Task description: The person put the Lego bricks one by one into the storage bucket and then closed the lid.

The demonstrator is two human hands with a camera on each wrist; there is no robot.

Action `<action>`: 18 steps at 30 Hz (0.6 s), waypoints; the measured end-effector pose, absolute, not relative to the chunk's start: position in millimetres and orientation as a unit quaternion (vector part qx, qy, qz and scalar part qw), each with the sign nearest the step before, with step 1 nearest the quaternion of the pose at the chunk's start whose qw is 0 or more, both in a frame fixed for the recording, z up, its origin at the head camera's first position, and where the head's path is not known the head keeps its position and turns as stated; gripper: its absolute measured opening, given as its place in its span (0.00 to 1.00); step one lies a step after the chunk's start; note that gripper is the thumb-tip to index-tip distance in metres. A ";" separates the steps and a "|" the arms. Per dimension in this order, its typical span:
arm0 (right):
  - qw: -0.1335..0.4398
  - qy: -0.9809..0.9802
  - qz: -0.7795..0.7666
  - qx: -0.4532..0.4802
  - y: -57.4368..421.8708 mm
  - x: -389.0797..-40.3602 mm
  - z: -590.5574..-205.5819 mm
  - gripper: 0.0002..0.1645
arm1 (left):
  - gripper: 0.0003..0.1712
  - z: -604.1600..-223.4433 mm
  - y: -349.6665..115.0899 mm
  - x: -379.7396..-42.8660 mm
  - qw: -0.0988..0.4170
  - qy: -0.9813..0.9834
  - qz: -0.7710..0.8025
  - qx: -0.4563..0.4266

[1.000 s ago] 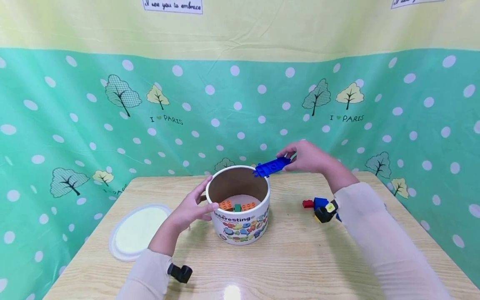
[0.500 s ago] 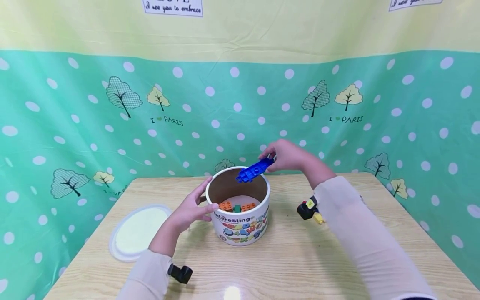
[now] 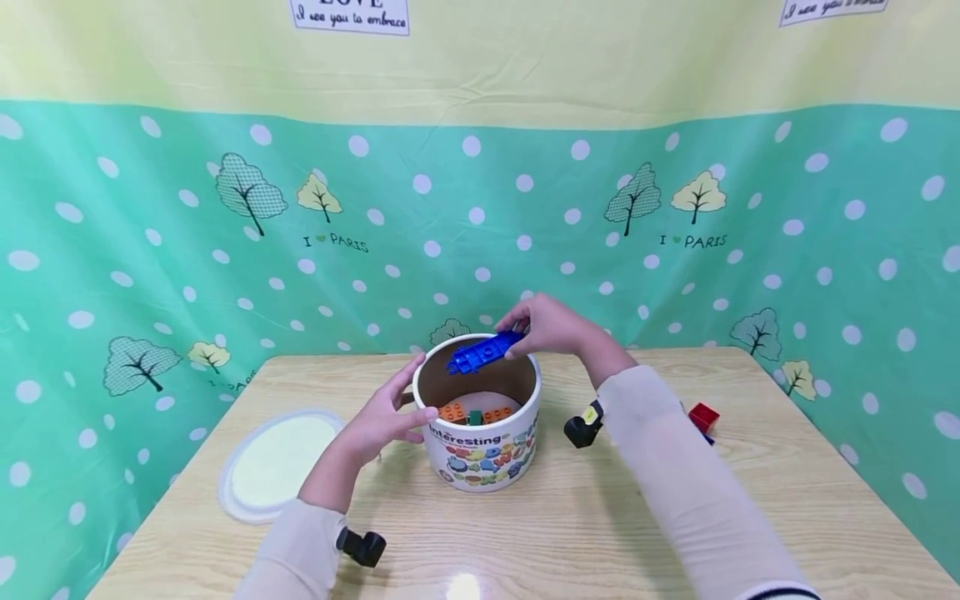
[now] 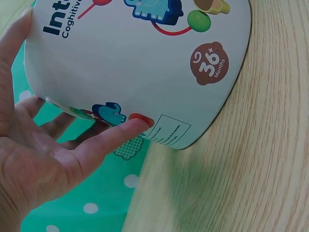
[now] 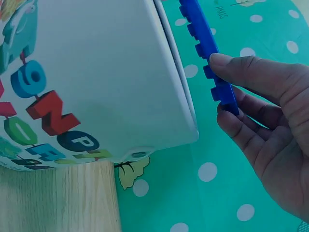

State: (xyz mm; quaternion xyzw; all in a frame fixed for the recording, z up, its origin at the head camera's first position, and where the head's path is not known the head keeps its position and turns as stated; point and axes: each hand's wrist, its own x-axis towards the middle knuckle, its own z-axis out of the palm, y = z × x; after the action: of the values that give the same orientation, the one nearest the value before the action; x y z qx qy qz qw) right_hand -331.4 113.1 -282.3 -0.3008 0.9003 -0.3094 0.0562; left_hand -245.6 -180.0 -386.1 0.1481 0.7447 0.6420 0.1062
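A round white bucket (image 3: 480, 454) printed with toys and the word "Interesting" stands on the table. My left hand (image 3: 386, 417) rests against its left side, thumb at the rim and fingers spread along the wall; the left wrist view shows them mostly straight. My right hand (image 3: 551, 323) pinches one end of a long blue building-block base (image 3: 483, 352). The base slants over the bucket's mouth. In the right wrist view its studs (image 5: 203, 50) show, with thumb and fingertips at its near end. Orange blocks (image 3: 452, 412) and a green block (image 3: 474, 418) lie inside the bucket.
A white round lid (image 3: 277, 467) lies on the table at the left. A red block (image 3: 703, 417) sits on the right, with a bit of blue beside it; the right sleeve (image 3: 675, 467) covers part of that area. A patterned cloth (image 3: 480, 208) hangs behind the table.
My right hand has moved left with the blue base, bringing it from the bucket's right rim to over its mouth. The left hand and the bucket have stayed in place.
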 end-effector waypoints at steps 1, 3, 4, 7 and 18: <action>0.058 0.901 -0.311 -0.296 112.3 -332.4 -282.6 0.24 | 0.54 -386.2 -179.3 -245.7 0.107 0.744 0.642 0.148; 0.061 0.902 -0.315 -0.290 111.0 -334.8 -281.9 0.24 | 0.54 -386.8 -178.4 -246.0 0.107 0.744 0.643 0.150; 0.062 0.901 -0.317 -0.289 109.7 -335.8 -281.0 0.24 | 0.54 -386.5 -178.6 -245.9 0.106 0.744 0.643 0.149; 0.069 0.895 -0.329 -0.292 106.7 -338.1 -278.0 0.24 | 0.54 -386.4 -179.1 -246.0 0.104 0.746 0.640 0.150; 0.088 0.885 -0.343 -0.301 110.5 -336.7 -280.6 0.21 | 0.55 -385.3 -178.1 -244.0 0.103 0.748 0.640 0.142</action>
State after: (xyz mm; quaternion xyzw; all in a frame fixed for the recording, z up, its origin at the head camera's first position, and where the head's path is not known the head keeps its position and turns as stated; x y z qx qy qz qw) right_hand -336.7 110.5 -280.6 -0.3005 0.8854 -0.3435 0.0879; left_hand -244.0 -178.1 -385.3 0.1419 0.7479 0.6403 0.1027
